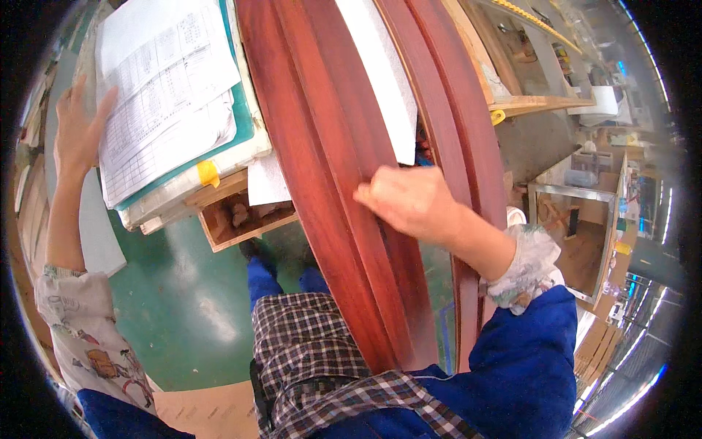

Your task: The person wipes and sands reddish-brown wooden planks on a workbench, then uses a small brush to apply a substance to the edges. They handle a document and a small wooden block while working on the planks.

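My left hand (79,132) is raised at the left beside a stack of printed sheets (164,88), fingers spread and nothing in them. Over a long reddish-brown wooden panel (322,139), my right hand (409,201) is closed, its fingertips curled at the panel's surface. Whatever those fingers may hold is hidden. Lengthwise grooves run along the glossy panel, which slopes down toward my lap. Just to its right stands a second reddish-brown wooden piece (453,117), and a white strip (380,73) lies between the two.
The sheets rest on a green board (245,117) atop a bench with a yellow tab (208,173). Beneath it is an open wooden drawer (219,223). A metal-framed box (570,234) and a wooden ledge (545,104) are at the right. The floor (190,314) is green.
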The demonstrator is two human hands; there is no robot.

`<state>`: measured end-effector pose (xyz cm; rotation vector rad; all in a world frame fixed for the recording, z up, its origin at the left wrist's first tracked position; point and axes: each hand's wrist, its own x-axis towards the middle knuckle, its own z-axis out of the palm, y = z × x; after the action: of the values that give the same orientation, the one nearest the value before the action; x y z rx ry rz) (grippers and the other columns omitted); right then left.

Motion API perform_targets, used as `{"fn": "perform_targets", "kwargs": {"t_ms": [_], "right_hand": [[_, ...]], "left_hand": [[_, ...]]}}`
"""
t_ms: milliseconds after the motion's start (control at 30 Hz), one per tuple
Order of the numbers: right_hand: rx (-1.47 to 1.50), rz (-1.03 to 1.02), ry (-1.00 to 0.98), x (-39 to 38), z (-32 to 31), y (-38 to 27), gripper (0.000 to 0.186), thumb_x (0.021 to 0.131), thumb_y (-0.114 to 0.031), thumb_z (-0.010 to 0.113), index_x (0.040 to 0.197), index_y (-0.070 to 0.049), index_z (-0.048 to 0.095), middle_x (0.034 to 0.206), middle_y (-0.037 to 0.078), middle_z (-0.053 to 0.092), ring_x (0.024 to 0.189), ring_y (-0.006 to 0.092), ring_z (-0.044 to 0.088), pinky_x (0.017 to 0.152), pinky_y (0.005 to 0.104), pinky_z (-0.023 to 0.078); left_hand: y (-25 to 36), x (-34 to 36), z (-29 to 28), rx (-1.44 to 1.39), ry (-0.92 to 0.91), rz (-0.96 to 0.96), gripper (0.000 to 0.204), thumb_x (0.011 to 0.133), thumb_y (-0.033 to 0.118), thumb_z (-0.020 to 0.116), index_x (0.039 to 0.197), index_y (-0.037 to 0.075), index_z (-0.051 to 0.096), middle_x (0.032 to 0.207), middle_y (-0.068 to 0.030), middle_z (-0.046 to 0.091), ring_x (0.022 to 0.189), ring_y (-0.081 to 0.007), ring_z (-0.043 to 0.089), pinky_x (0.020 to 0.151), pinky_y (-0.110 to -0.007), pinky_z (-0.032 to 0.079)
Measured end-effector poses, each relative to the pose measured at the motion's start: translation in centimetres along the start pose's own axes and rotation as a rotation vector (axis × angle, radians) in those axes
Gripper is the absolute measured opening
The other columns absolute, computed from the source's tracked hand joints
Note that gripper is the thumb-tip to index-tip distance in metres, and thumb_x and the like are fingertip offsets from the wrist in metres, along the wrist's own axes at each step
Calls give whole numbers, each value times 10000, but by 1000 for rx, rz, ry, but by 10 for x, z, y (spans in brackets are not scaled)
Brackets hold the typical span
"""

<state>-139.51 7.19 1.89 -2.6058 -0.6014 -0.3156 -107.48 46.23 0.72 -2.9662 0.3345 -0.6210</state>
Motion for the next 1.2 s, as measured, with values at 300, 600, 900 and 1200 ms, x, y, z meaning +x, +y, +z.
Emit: {"fn": "perform_targets", "kwargs": {"t_ms": [300,600,900,1200], "right_hand": [[-20,128,79,11,1,2,108,836,-143,624,772,-93,553,652,59,514,545,229,581,444,327,448],[-58,148,96,13,1,4,92,784,-123,607,763,-97,522,690,38,538,567,176,605,445,319,451],[21,21,98,9,-1,5,68,807,-147,611,763,-105,579,652,40,537,536,189,587,436,323,443],[-30,-130,-68,1,-4,-3,30,797,-135,595,816,-110,594,662,38,516,533,172,567,445,318,442]], "left_hand": [[-4,3,8,23,17,14,841,780,719,479,1430,201,352,1451,-182,327,1255,-343,459,993,-489,412],[5,1,-6,-45,-30,-1,811,809,659,527,1434,180,334,1440,-168,316,1258,-337,443,1020,-450,391],[-1,2,-3,-70,-34,7,792,817,650,525,1436,194,333,1435,-176,329,1279,-320,421,1033,-438,378],[1,0,6,10,12,-2,806,816,663,512,1440,187,328,1436,-192,327,1298,-338,395,1049,-439,359]]}}
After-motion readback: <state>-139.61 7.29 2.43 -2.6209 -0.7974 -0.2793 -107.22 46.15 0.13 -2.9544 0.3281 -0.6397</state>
